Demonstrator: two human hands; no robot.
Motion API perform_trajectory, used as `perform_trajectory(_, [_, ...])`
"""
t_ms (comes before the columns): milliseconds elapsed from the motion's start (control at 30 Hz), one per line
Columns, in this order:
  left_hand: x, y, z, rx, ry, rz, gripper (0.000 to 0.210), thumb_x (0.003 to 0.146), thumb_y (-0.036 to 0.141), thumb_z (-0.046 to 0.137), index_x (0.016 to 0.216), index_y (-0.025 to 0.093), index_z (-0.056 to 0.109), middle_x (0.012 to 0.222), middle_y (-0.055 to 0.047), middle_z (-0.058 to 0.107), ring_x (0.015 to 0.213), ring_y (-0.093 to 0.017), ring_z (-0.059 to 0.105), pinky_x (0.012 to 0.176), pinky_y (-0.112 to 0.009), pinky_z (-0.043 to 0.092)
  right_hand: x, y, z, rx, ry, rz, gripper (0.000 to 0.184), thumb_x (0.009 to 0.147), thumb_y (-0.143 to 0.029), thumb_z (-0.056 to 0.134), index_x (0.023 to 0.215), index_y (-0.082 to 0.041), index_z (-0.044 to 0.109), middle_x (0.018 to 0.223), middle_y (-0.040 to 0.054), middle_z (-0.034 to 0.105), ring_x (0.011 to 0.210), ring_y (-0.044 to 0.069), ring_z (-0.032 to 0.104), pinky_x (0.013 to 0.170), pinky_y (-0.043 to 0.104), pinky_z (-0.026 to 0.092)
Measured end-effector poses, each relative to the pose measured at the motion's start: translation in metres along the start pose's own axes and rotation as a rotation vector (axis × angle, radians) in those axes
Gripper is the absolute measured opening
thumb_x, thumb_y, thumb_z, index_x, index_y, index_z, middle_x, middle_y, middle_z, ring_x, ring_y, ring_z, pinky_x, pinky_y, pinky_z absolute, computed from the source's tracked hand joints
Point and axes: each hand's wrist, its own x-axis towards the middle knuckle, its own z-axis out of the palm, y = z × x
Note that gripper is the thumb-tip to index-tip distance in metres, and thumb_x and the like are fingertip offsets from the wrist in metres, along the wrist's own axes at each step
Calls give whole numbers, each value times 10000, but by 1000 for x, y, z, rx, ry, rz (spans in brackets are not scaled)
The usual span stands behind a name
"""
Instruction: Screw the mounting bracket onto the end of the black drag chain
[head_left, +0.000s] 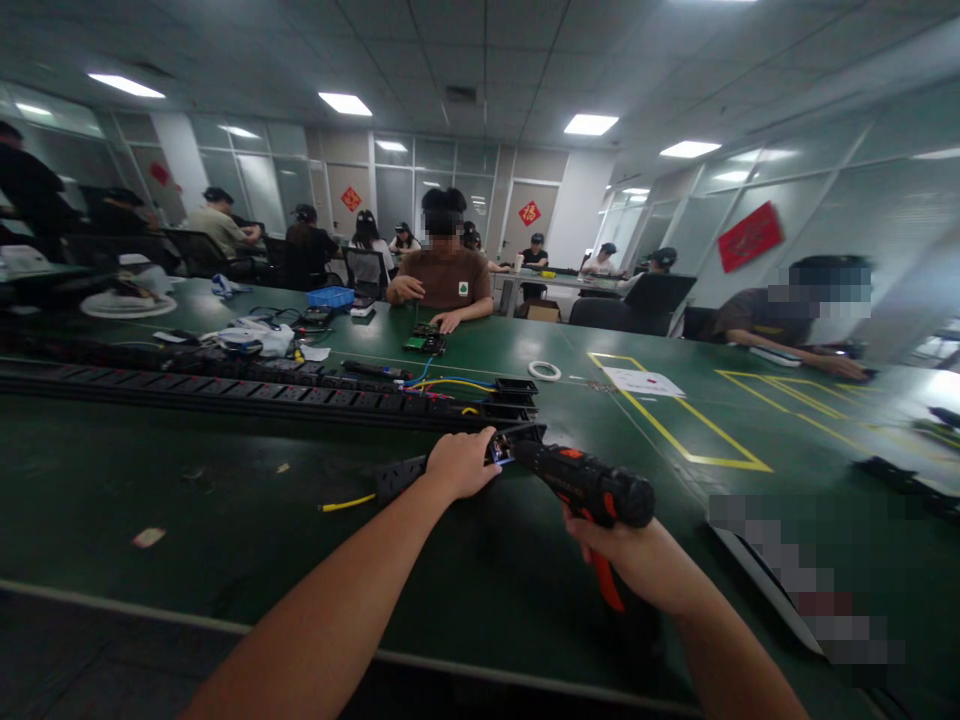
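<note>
My left hand is wrapped round a black power strip housing lying on the green bench. A yellow wire sticks out near its left end. My right hand grips a black and orange cordless drill by its handle. The drill points left, with its front end close to the open right part of the housing, where small inner parts show beside my left fingers. Whether the bit touches a screw cannot be made out.
Long black power strips lie across the bench beyond my hands, coloured wires at their ends. A white tape roll and a paper sheet lie further right. Opposite, a person handles a green circuit board.
</note>
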Motion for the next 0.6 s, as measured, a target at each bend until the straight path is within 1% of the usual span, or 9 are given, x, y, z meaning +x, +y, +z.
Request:
perform_trajectory(167, [-1, 0, -1, -3, -3, -3, 606, 835, 532, 543, 1361, 265, 406, 1125, -92, 671, 1031, -281, 626, 853, -386, 451, -1, -1, 0, 15, 18, -4, 163, 784, -334, 583, 840, -182, 600, 613, -19, 581, 591, 172, 568, 611, 319, 464])
perform_trajectory(300, [-2, 0, -1, -5, 21, 7, 585, 831, 542, 542, 1336, 271, 426, 1094, -84, 681, 1005, -287, 635, 824, -390, 461, 0, 1, 1, 25, 33, 15, 200, 778, -333, 593, 897, -174, 614, 723, 16, 634, 626, 184, 600, 632, 331, 483])
perform_trajectory(400, [-1, 0, -1, -5, 23, 8, 585, 828, 543, 544, 1331, 270, 427, 1098, -85, 680, 1004, -290, 635, 818, -392, 463, 0, 4, 1, 28, 37, 1, 224, 786, -338, 594, 940, -177, 618, 813, 36, 660, 634, 179, 603, 640, 332, 489])
perform_trajectory(600, [-1, 1, -2, -13, -5, -7, 576, 830, 544, 544, 1327, 279, 424, 1124, -84, 672, 1033, -283, 627, 840, -384, 453, 0, 6, 1, 23, 47, 13, 241, 785, -334, 598, 972, -184, 624, 774, 17, 646, 636, 179, 610, 639, 324, 488])
